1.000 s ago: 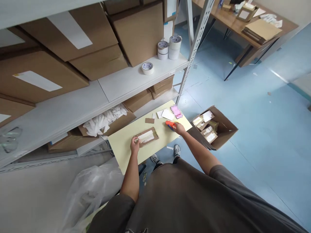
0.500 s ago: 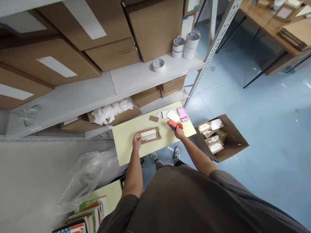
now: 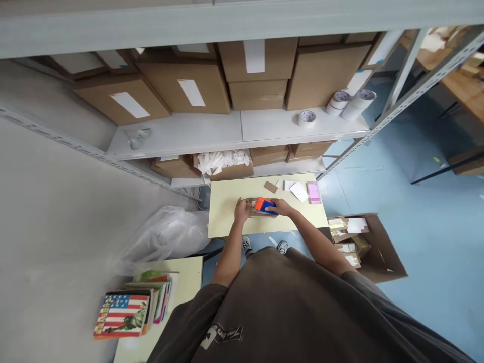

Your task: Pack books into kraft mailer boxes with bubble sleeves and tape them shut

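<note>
On the pale yellow table [image 3: 227,217] lies a flat brown cardboard parcel [image 3: 252,210]. My left hand [image 3: 241,210] rests on its left end, fingers curled against it. My right hand [image 3: 280,207] grips an orange and blue tape dispenser [image 3: 263,205] and holds it over the parcel, so most of the parcel is hidden. A pink item [image 3: 313,192], white slips [image 3: 298,190] and a small brown card [image 3: 270,187] lie at the table's far right.
Metal shelving [image 3: 242,132] with cardboard boxes and tape rolls [image 3: 307,118] stands behind the table. An open carton [image 3: 372,252] of packets sits on the blue floor at right. A plastic bag [image 3: 162,234] and a stack of books [image 3: 130,310] are at left.
My right hand has carried the tape dispenser leftward from the table's right side onto the parcel. My left hand stays at the parcel's left end. The camera view has swung left.
</note>
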A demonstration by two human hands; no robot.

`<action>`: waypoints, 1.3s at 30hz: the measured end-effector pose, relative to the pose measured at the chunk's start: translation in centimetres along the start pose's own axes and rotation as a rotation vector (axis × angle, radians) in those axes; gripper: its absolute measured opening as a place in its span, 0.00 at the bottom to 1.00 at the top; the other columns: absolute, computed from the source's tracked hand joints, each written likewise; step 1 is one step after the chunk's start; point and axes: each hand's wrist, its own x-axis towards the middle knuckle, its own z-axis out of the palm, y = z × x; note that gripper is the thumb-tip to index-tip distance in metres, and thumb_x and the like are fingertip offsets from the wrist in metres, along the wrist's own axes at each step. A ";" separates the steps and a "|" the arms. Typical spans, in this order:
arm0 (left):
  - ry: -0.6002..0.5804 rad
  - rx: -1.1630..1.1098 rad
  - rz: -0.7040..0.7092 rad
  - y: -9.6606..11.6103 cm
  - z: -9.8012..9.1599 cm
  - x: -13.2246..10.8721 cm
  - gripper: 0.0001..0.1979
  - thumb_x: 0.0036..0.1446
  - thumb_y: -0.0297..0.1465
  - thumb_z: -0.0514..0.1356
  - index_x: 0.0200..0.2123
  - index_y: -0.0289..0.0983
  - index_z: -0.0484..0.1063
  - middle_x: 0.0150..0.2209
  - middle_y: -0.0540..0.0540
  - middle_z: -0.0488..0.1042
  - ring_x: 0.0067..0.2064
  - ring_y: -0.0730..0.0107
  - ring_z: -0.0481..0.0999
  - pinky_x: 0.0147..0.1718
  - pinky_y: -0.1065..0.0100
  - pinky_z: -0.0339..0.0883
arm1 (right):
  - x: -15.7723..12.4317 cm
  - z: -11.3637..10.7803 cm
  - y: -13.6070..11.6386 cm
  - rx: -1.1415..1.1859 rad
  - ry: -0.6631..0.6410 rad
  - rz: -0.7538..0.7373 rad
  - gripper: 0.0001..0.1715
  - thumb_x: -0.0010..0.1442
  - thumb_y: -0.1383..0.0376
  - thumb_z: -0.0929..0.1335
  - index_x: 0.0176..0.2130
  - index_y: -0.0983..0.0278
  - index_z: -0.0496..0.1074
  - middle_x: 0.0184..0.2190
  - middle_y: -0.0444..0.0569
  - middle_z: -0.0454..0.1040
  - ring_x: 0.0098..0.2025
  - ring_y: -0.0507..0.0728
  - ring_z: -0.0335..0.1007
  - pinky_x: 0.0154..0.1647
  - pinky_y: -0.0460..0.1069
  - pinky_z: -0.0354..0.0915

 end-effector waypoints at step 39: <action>-0.045 -0.218 -0.367 -6.2 -5.9 2.8 0.13 0.55 0.40 0.63 0.29 0.37 0.81 0.23 0.47 0.76 0.29 0.66 0.77 0.34 0.67 0.70 | 1.1 -2.2 -0.8 -0.361 -0.095 0.249 0.33 0.59 0.36 0.75 0.40 0.62 0.85 0.38 0.55 0.85 0.40 0.63 0.81 0.36 0.49 0.65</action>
